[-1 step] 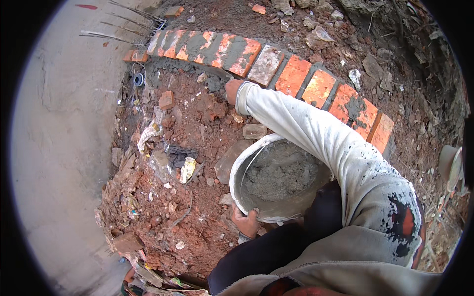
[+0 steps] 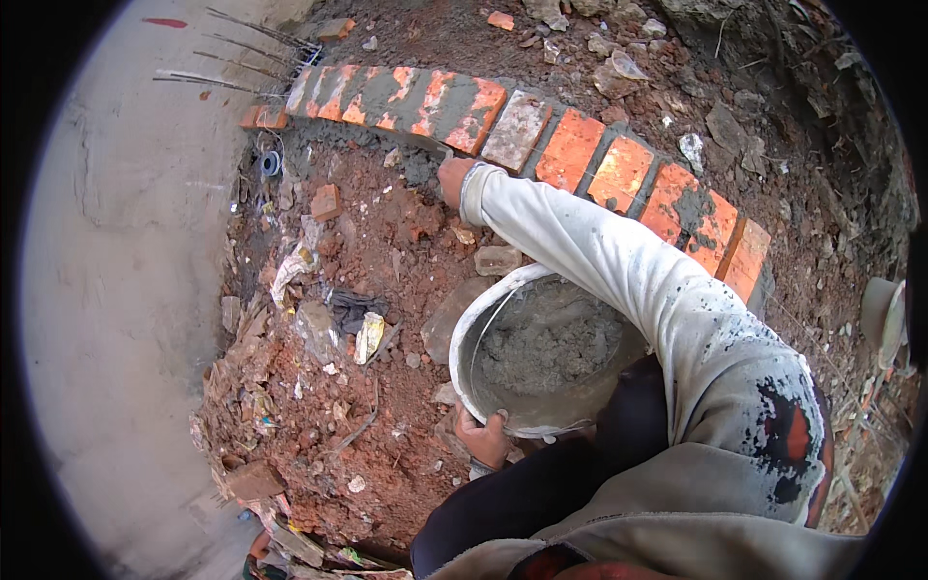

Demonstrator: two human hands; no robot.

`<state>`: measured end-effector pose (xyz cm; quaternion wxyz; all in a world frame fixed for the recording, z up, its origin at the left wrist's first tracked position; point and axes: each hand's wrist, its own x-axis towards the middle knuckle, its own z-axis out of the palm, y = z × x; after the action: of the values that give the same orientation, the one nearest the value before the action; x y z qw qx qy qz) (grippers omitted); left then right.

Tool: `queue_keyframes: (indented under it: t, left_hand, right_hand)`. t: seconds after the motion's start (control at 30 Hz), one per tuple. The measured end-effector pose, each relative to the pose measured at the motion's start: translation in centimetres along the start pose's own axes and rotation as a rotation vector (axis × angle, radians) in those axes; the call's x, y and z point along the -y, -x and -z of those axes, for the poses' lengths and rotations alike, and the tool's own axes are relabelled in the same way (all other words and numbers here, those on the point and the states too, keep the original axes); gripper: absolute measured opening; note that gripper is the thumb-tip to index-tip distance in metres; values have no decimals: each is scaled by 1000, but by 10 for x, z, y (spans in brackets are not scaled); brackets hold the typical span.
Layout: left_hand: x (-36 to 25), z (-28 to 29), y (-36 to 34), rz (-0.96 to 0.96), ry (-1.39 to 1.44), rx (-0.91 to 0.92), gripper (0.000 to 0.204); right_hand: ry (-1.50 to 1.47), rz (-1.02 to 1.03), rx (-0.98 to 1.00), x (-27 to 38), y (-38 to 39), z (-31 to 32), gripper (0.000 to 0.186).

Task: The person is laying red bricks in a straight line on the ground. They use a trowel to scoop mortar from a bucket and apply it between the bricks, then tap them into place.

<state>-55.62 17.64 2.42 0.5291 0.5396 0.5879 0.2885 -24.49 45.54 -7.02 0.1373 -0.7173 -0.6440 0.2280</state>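
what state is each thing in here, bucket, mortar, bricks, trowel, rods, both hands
bucket, open, part filled
mortar, grey, lumpy in the bucket
bricks, laid in a row, some tops smeared with mortar
trowel, held at the row's near side
rods, bare, jutting out near the row's left end
left grip, closed on bucket rim
right grip, closed on trowel

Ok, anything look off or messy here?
Mild mess. A mortar blob sits on the brick row near its right end, over orange faces. One brick is greyish between orange neighbours. A yellow-and-white wrapper litters the soil left of the bucket.
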Motion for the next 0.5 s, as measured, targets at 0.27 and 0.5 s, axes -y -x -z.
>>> queue_keyframes:
  t: [0.27,0.5]
  left_hand:
    - [2,-2,-7,-16,-22,-46,41]
    - [7,7,-2,-20,-58,16,45]
  right_hand:
    - [82,-69,139,-6,80,41,18]
    - [85,-226,209,-50,217,60,25]
